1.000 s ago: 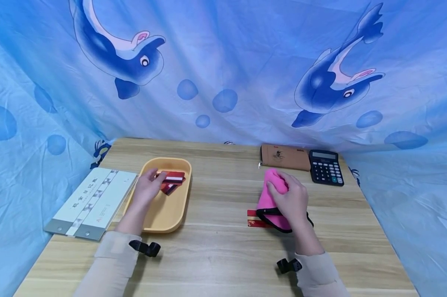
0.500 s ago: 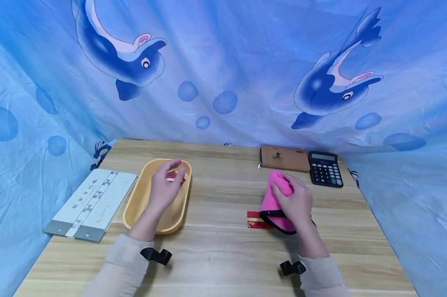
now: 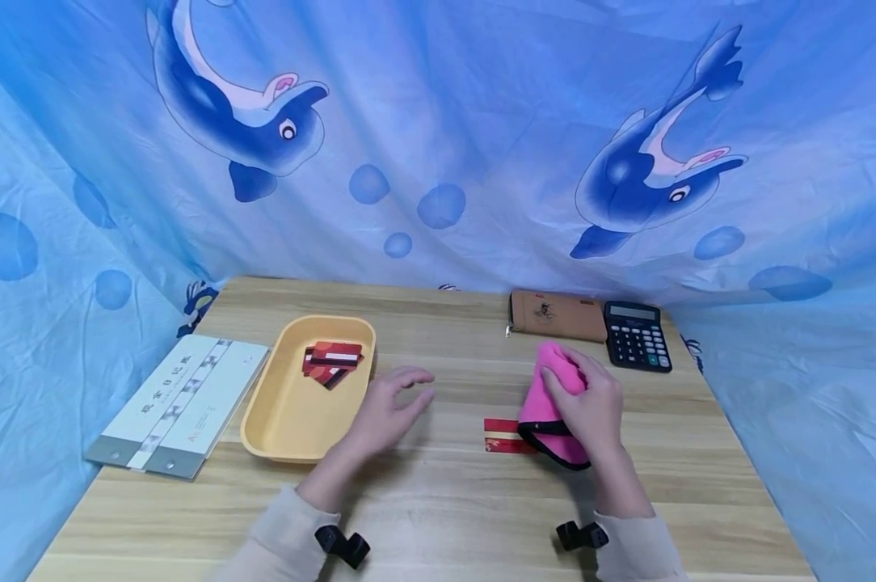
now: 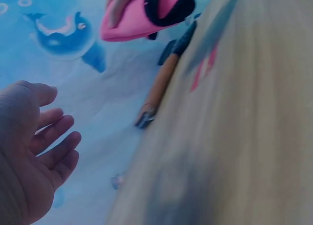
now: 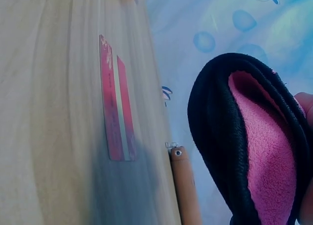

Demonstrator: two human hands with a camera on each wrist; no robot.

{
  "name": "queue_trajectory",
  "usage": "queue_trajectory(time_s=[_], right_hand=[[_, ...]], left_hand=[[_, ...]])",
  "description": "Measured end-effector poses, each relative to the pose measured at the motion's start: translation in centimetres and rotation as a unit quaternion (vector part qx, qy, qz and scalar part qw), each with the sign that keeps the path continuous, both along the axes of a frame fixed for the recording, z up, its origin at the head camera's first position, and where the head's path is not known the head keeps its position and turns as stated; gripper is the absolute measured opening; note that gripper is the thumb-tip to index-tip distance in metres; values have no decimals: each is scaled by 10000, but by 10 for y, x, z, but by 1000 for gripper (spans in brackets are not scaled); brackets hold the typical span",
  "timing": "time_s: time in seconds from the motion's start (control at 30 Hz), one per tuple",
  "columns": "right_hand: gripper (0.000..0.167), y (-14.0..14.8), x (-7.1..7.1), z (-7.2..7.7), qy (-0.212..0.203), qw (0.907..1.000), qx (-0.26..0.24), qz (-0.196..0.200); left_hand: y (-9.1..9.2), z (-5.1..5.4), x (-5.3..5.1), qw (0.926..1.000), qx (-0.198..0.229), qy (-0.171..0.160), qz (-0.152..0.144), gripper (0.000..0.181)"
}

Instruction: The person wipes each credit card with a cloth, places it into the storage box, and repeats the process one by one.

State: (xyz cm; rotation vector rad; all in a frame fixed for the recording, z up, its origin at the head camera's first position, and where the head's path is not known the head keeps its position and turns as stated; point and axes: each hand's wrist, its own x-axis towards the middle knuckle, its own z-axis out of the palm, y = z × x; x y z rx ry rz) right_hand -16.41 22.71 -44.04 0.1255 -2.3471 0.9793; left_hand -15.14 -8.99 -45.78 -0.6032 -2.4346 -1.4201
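In the head view my right hand (image 3: 596, 408) grips a pink cloth pouch (image 3: 543, 396) with black trim, held up above the table. The right wrist view looks at the mouth of the pouch (image 5: 269, 161), which gapes and shows a fuzzy pink lining. Partly behind the pouch, a red card (image 3: 502, 436) with a pale stripe lies flat on the table; the right wrist view shows the card (image 5: 112, 107) apart from the pouch. Between tray and pouch, my left hand (image 3: 387, 412) hovers with loosely bent fingers, holding nothing.
A yellow tray (image 3: 300, 420) at left holds several red bank cards (image 3: 332, 364). Left of it lies a white and grey notebook (image 3: 179, 400) with a paper band. At the back right sit a brown zip wallet (image 3: 558, 315) and a black calculator (image 3: 638, 337). A blue dolphin-print curtain surrounds the table.
My left hand has let go of a card in the tray, lifted away and moved right, past the tray's edge. The right hand has shifted slightly right and nearer with the pouch.
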Motion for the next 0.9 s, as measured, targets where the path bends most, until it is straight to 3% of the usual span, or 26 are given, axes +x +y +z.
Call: queue_trajectory(time_s=[0.3,0.43,0.67,0.9], right_hand=[[45,8,4,-7,247,9997,7,65],[45,10,5,-9,246,9997,-24,50],[45,14,7,-9,75,10000,-58,-26],[45,18,8,-10,93,9999,-78,-36]], left_hand=[[34,-37,7,9957,-190,-788,-448,30],[50,-49,10,9934,-365,-986,-452,33],[78,-59,4,9898,-862,-985,-562,45],[91,-71,-8,9831,-1378,-1068,-562,68]])
